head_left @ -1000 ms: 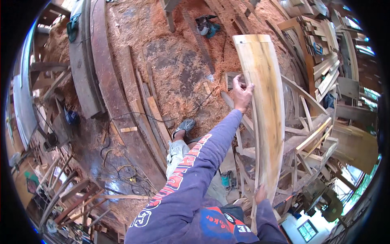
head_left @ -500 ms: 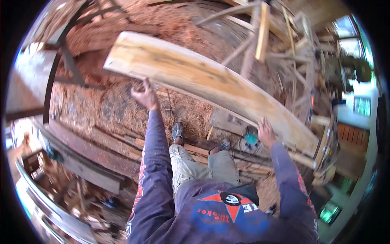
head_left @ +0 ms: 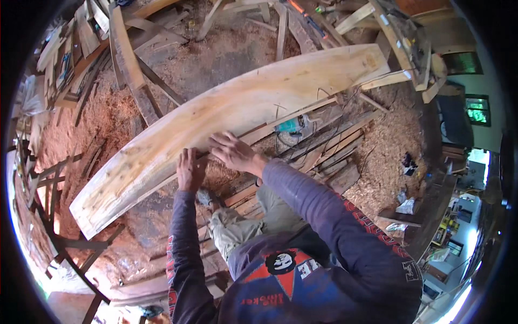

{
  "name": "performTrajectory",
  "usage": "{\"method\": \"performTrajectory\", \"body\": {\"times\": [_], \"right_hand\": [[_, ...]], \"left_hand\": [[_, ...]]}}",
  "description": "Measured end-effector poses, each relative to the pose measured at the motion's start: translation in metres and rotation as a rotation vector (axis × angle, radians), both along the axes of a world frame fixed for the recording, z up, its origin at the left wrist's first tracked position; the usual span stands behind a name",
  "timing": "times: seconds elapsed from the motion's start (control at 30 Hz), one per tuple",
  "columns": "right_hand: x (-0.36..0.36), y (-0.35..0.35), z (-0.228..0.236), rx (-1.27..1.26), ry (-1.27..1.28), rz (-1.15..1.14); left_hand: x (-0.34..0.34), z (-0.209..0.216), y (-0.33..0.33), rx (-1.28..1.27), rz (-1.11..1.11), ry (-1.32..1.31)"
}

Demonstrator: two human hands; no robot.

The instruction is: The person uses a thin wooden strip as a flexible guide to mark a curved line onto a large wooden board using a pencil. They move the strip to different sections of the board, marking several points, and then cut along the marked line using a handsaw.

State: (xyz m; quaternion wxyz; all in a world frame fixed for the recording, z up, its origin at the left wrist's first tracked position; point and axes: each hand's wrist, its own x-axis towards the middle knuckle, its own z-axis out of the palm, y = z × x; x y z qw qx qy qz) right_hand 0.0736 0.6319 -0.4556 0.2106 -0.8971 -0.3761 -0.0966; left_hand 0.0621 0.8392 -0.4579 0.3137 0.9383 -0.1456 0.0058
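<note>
Wood shavings, reddish at one side and pale at the other, cover much of the workshop floor (head_left: 229, 48), with darker patches showing between them. Above it, a long, curved pale board (head_left: 259, 94) stretches on a slant from the lower left to the upper right, its broad face up and its bowed edge turned away from the worker; what bears its weight cannot be told. At the near edge is a person (head_left: 329, 232) in a purple sweatshirt with a red and blue print, both forearms reaching forward. Narrow timber strips (head_left: 332, 146) lie side by side to the right, past the light trousers (head_left: 237, 221). Beyond the board's far edge, a slim orange-and-dark tool (head_left: 308, 19) lies slanted among wood pieces. A teal power tool (head_left: 291, 126) sits low on the near side of the board, partly hidden. One grey shoe (head_left: 205, 196) shows between the forearms. The right hand (head_left: 234, 153) touches the board's near edge around mid-length, fingers slightly apart and bent; just beside it, the left hand (head_left: 190, 170) meets the same edge, its fingers close together and pointing away. The undersides are hidden, so whether either hand is gripping the wood cannot be told.
</note>
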Motion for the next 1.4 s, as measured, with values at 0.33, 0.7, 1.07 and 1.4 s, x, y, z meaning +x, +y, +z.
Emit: {"method": "performTrajectory", "body": {"times": [0.33, 0.7, 1.07, 1.4], "right_hand": [[0.019, -0.182, -0.004, 0.258, 0.284, -0.491], [0.031, -0.178, -0.003, 0.382, 0.845, -0.668], [0.047, -0.17, 0.009, 0.127, 0.694, -0.581], [0.047, -0.154, 0.014, 0.041, 0.667, -0.678]], "left_hand": [[0.014, 0.011, -0.008, 0.009, 0.019, 0.197], [0.021, 0.012, -0.006, 0.018, 0.056, 0.31], [0.026, 0.012, -0.001, 0.034, 0.101, 0.411], [0.032, 0.012, 0.0, 0.009, 0.095, 0.391]]}}
